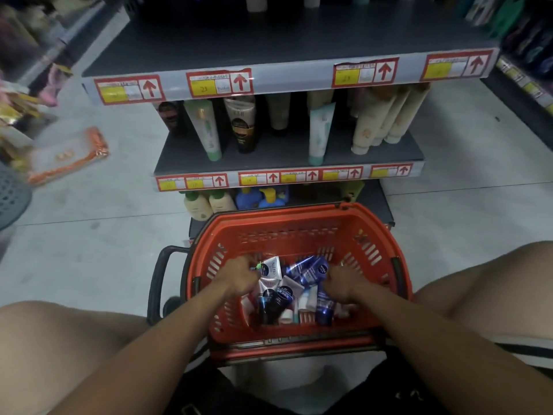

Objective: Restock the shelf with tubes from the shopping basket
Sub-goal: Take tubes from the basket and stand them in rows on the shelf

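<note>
Pale shop flooring (pixel 119 205) spread around a dark end-of-aisle shelf (pixel 287 151) where tubes stood upright behind red-and-yellow price tags. A person crouched before it, both arms down inside a red shopping basket (pixel 299 232) set on the floor just in front of the lowest tier. The left hand (pixel 239 274) touched a white tube (pixel 270 268) at the pile's left edge, fingers curled toward it, though whether it had a firm grip could not be told. The right hand (pixel 339 281) lay curled over dark blue tubes (pixel 311 269) to the right; its hold was likewise unclear. Sorting would likely go best by lifting one tube at a time, caps matched to the standing rows, filling the open gaps on the middle tier.
</note>
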